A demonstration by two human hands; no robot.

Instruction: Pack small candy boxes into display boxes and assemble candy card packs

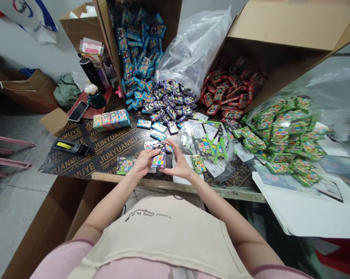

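My left hand (143,162) is closed on a small purple packet (158,159) with colourful round shapes, its thumb lying across the front. To the right of the packet, my right hand (180,162) curves open, thumb and fingers apart. That thumb tip is at the packet's lower right corner; whether it presses there I cannot tell. Just beyond my hands lie blue packets (158,135), some partly hidden by my fingers. A black and green printed card (124,165) lies left of my left hand. A green packet (198,163) rests right of my right hand.
Behind stand cartons with blue packets (141,58) and red packets (221,91). A purple packet pile (172,97) lies between them, green packets (288,128) at right. A tape dispenser (71,147), phone (78,111) and wrapped bundle (111,119) are at left. Printed sleeves (210,143) lie centre-right.
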